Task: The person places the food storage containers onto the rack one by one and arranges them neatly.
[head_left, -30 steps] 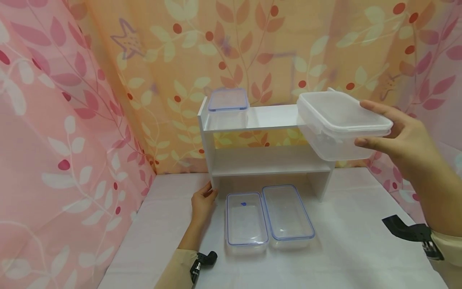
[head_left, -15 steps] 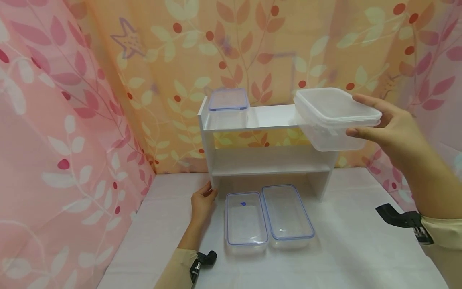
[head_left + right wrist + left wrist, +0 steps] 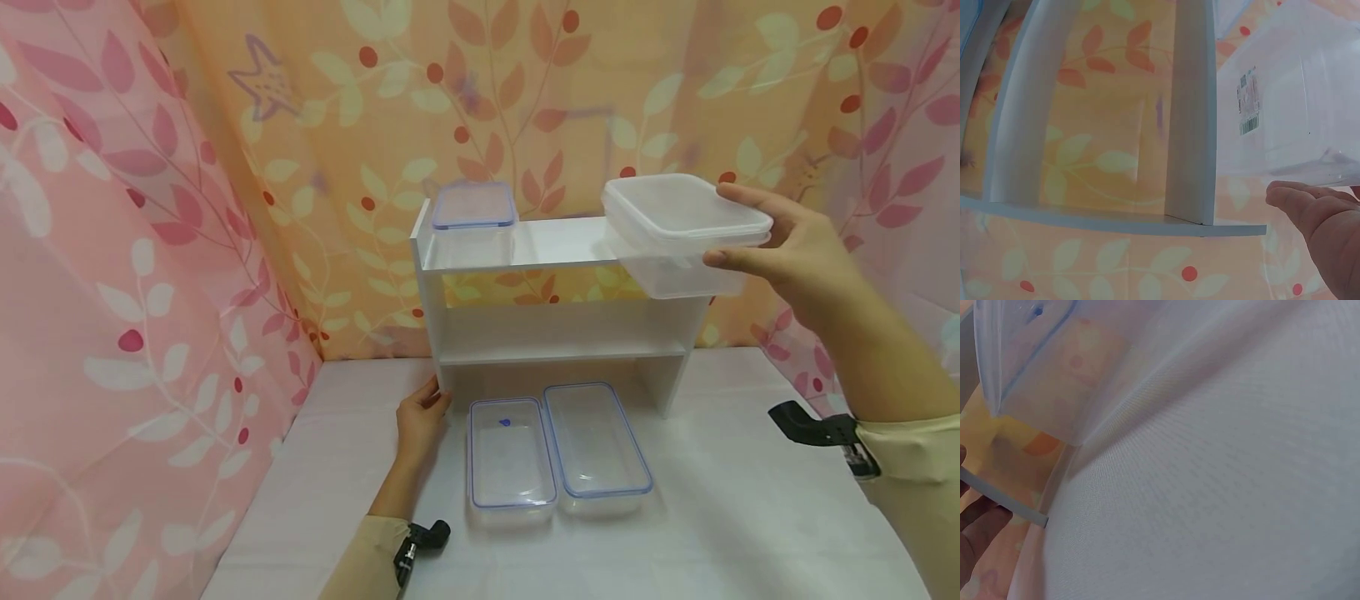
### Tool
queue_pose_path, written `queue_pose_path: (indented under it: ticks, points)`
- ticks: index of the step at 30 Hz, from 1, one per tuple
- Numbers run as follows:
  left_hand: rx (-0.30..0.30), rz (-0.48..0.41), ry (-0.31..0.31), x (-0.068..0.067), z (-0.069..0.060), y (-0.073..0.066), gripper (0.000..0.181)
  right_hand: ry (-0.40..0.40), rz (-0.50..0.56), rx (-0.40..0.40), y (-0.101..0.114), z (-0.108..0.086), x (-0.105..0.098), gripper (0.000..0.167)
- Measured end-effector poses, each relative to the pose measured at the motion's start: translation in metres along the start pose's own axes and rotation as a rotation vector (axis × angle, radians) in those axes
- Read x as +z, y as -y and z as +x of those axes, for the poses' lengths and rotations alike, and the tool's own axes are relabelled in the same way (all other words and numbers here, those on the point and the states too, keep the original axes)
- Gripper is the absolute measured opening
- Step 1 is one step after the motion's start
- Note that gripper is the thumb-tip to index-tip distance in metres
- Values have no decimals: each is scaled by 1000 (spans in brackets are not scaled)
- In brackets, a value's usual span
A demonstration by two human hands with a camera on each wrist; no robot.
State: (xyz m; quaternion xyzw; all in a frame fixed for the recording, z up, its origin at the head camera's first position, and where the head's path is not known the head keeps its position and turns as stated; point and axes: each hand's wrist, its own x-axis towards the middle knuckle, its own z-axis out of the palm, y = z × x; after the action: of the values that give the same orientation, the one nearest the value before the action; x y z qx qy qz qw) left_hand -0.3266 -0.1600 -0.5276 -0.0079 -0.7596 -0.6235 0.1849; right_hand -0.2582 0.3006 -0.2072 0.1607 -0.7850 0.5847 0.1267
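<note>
In the head view my right hand grips the right end of a clear plastic food container with a white lid, thumb in front and fingers behind. The container is in front of the right end of the white shelf's top board, and the right wrist view shows a barcode label on its underside. My left hand holds the lower front of the shelf's left side panel. In the left wrist view that panel lies between thumb and fingers.
A blue-rimmed container stands at the top board's left end. Two more blue-rimmed containers, a left one and a right one, lie side by side on the white-covered table before the shelf. Patterned curtains surround it.
My right hand has carried the white-lidded container left and farther back, toward the right part of the top board. The left hand keeps its place on the side panel.
</note>
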Motion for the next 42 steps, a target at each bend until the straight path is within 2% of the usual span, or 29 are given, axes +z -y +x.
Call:
queue_pose_path:
  ticks: [5, 9, 11, 15, 20, 26, 32, 42]
  points:
    - [-2, -10, 2, 1, 0, 1, 45, -1, -13, 21, 0, 8, 4, 72]
    - [-11, -7, 1, 1, 0, 2, 44, -18, -97, 32, -1, 14, 8, 72]
    - [-9, -5, -1, 1, 0, 2, 43, -27, -99, 31, -1, 17, 9, 73]
    - [-2, -7, -9, 2, 0, 2, 43, -35, -32, 21, -3, 23, 11, 75]
    - [-7, -5, -13, 2, 1, 0, 42, -38, -57, 19, -7, 29, 13, 78]
    - [6, 9, -15, 2, 0, -1, 43, -26, 120, 18, -14, 37, 15, 81]
    - [12, -5, -16, 3, 0, 1, 44, -64, 55, 15, -17, 47, 16, 81]
    - [-3, -11, -29, 4, 1, 2, 44, -53, 143, 2, -24, 60, 19, 83]
